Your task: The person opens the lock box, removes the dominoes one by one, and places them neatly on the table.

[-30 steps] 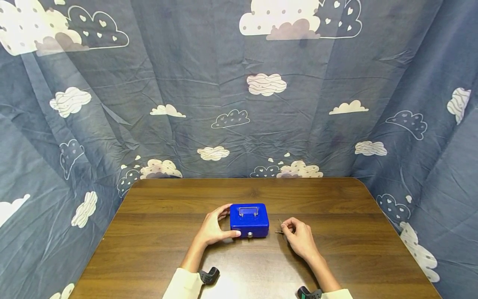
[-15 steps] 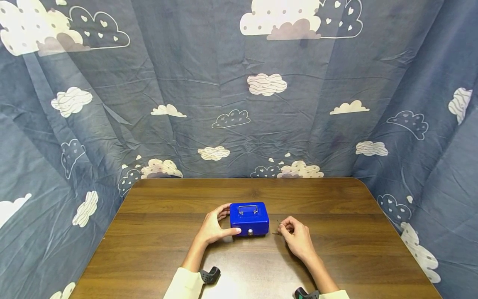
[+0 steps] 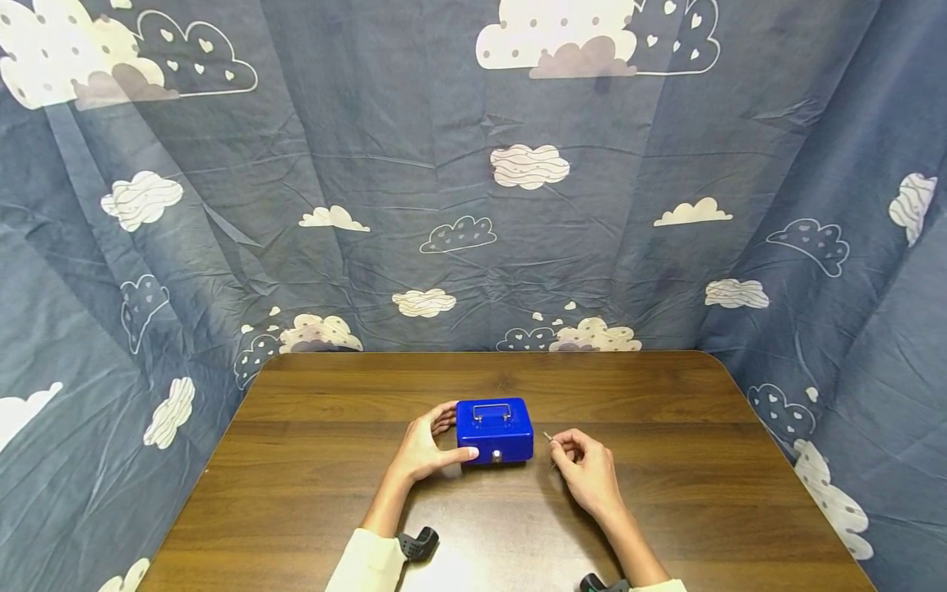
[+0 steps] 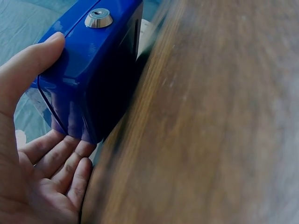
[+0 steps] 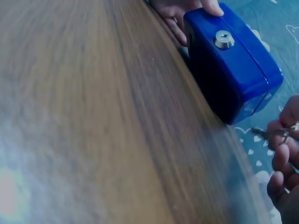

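Observation:
A blue metal cash box point(image 3: 494, 432) with a wire handle on its lid and a silver lock point(image 4: 98, 17) on its front is on the table. Its dark underside shows in both wrist views, so the front seems tilted up. My left hand point(image 3: 423, 448) grips its left side, thumb on the front, fingers around the far left corner. To the right of the box, my right hand point(image 3: 588, 473) pinches small metal keys between thumb and fingertips. One key point(image 5: 259, 132) sticks out toward the box, apart from it. The rest of the keys is partly hidden by fingers.
The brown wooden table point(image 3: 355, 386) reaches around the box on all sides. Behind it and at both sides hangs a grey-blue curtain point(image 3: 459, 271) with cloud prints. Dark bands point(image 3: 419, 544) with cameras sit on both wrists.
The box's front has risen slightly under my left thumb. My right hand has moved a little left toward the box, and the keys in its fingertips have turned.

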Demonstrator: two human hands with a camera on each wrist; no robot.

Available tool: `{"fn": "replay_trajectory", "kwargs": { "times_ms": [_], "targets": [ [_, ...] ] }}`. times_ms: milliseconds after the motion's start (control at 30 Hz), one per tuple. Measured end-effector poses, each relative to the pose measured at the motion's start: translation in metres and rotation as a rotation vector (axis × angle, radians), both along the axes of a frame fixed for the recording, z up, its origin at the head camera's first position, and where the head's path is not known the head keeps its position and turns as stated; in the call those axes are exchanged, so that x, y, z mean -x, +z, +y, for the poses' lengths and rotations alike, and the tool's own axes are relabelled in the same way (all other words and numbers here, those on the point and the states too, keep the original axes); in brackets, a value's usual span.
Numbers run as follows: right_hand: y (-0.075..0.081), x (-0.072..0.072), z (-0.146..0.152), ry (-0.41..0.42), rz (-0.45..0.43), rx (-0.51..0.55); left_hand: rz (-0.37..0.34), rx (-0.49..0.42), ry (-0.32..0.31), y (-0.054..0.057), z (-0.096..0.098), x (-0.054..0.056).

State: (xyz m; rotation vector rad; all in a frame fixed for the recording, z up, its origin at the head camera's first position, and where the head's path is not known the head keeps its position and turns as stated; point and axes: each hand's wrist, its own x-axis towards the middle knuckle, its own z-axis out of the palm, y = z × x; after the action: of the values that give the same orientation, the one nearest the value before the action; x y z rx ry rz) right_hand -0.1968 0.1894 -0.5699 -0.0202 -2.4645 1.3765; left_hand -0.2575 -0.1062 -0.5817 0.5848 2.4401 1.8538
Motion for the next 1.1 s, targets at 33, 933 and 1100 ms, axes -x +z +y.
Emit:
{"fn": "replay_trajectory", "kwargs": {
  "times_ms": [33,933,1100],
  "targets": [
    [0.001,-0.001,0.000,-0.001,0.010,0.008,0.005,0.005,0.002,0.000,0.000,0.001],
    [0.007,-0.017,-0.040,0.067,0.132,0.029,-0.017,0.005,0.057,0.002,0.003,0.001],
    [0.009,-0.019,-0.045,0.072,0.117,0.031,-0.006,0.002,0.056,0.001,0.004,0.001]
  ]
}}
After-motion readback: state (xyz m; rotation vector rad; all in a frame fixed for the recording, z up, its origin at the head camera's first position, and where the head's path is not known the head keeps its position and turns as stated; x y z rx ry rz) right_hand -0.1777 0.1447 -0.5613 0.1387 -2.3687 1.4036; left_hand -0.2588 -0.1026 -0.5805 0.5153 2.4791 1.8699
